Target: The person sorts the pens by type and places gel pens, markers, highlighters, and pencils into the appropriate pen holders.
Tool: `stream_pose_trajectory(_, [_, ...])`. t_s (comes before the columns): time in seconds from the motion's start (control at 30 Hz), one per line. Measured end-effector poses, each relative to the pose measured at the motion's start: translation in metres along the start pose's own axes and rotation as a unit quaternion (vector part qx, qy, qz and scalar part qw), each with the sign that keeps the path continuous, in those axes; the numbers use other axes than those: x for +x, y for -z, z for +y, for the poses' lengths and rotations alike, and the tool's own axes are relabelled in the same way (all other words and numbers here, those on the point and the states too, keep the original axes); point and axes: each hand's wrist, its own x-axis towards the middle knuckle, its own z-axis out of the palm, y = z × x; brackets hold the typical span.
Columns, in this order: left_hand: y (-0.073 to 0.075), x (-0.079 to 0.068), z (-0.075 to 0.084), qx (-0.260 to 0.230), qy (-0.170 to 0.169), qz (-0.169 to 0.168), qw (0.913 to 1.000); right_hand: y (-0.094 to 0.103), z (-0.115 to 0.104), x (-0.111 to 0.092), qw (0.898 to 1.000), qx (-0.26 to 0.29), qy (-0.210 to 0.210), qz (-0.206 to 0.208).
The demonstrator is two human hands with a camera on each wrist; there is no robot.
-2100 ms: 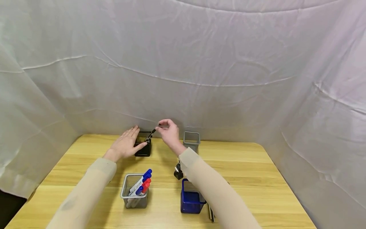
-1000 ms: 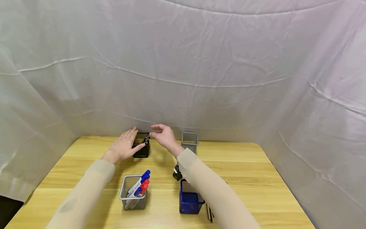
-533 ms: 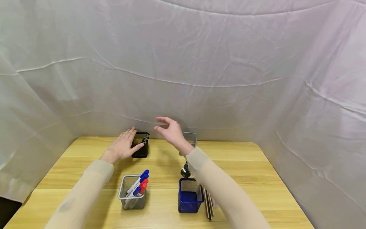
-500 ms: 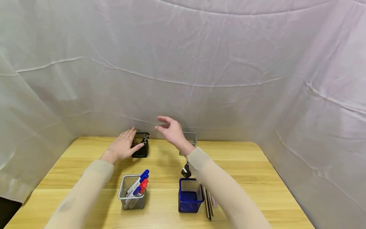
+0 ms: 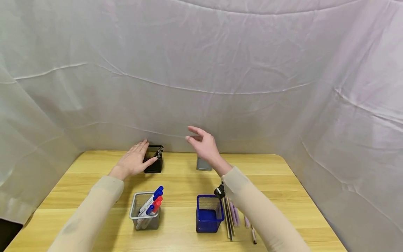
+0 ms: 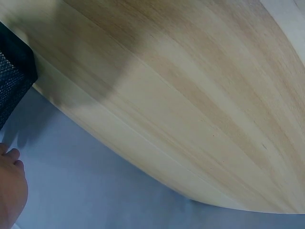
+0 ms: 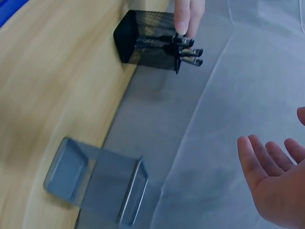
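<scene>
My left hand [image 5: 133,161] lies with straight fingers along the left side of a black mesh pen holder [image 5: 153,167], its thumb at the front rim. Several black pens [image 5: 158,152] lean in that holder toward its right corner; the right wrist view shows their ends [image 7: 191,51] sticking out past the rim. Raised near the back cloth, my right hand [image 5: 205,145] holds nothing, thumb and fingers apart. Beneath it stands a grey mesh holder [image 5: 204,165], its upper part hidden by the hand; no pens show inside it in the right wrist view.
In front, a silver mesh holder [image 5: 149,224] contains blue- and red-capped markers [image 5: 154,206]. To its right stands a blue mesh holder [image 5: 207,225]. Beside that lie slim metallic sticks [image 5: 230,224], light purple sticks [image 5: 234,214] and a pen [image 5: 253,236], partly under the right sleeve.
The black pen pinched by my right hand went into the black holder and was let go. That hand has since moved up and right, over the grey holder. My left hand stayed in place.
</scene>
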Motion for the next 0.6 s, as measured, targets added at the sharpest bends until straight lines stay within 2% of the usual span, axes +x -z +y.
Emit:
stream_pose_trajectory(0.23, [0.001,0.0,0.001,0.003,-0.002,-0.004,1.0,0.021,0.014,-0.012,0.999,-0.026,-0.015,0.021])
stream_pose_trajectory(0.6, [-0.003,0.003,-0.005,-0.001,-0.004,0.0,1.0,0.054,0.048,-0.031,0.997,-0.072,-0.03,0.026])
